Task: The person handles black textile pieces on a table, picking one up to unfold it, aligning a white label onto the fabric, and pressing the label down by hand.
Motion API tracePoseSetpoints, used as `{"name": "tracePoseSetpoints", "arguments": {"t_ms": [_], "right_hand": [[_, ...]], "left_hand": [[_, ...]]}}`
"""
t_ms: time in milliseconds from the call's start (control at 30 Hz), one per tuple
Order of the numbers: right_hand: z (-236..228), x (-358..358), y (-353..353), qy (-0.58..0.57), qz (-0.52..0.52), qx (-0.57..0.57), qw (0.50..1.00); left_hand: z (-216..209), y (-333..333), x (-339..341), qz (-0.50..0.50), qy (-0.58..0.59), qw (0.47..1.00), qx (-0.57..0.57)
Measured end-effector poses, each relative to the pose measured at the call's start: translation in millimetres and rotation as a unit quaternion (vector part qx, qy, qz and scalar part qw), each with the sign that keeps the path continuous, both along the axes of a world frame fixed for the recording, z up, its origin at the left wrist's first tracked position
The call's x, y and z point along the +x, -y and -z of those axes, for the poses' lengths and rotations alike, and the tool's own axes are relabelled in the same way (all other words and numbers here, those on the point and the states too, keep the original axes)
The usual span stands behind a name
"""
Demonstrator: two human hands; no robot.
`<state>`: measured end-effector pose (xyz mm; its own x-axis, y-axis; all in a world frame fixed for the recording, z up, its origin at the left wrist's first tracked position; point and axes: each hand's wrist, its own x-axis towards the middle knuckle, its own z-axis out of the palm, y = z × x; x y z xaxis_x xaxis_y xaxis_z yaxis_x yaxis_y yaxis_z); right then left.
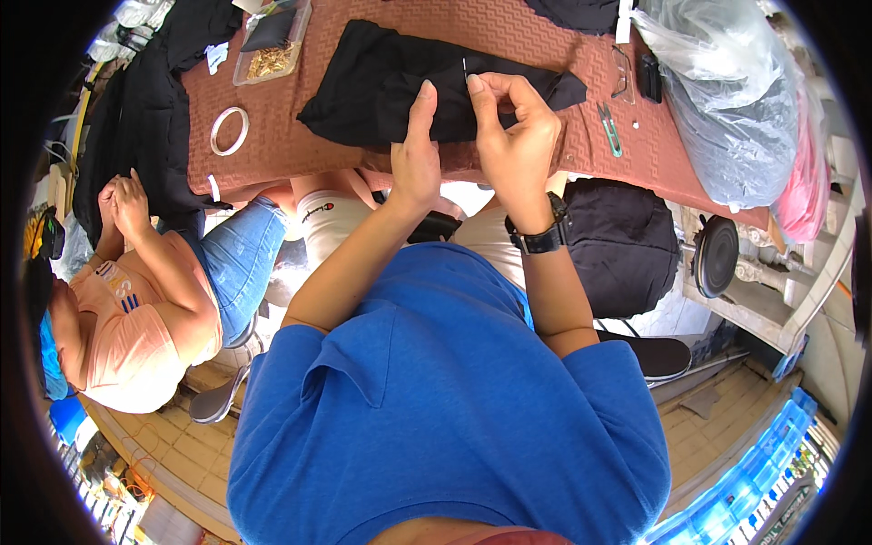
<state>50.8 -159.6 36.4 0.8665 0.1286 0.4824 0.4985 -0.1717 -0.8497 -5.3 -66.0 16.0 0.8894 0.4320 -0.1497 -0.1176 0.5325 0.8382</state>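
A folded piece of matte black cloth (359,86) lies on the brown, textured counter (277,132). The left hand (418,168) has its thumb raised, its fingers lost behind the cloth; whether it grips cannot be told. The right hand (518,132) pinches a thin, pale, needle-like sliver (465,66), its lower end hidden by fingertips.

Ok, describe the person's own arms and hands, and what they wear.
The left hand and right hand are gloveless. Short blue sleeves end near the elbows, leaving forearms bare. A black watch circles the right wrist; the left wrist has none.
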Motion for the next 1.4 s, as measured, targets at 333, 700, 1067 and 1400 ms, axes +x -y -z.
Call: {"name": "tracePoseSetpoints", "arguments": {"t_ms": [333,700,1067,1400], "right_hand": [[-3,10,14,-0.113,-0.094,0.029,0.989],[-6,6,10,-0.046,-0.059,-0.034,0.997],[3,27,32,-0.418,-0.299,0.299,0.804],[-5,25,32,-0.055,-0.101,-0.103,0.988]], "left_hand": [[4,-1,-1,-0.013,-0.017,1.000,0.002],[-4,5,-5,-0.039,-0.008,0.990,0.133],[-2,3,-1,-0.059,-0.028,0.993,0.097],[-3,4,5,-0.057,-0.001,0.995,0.081]]}}
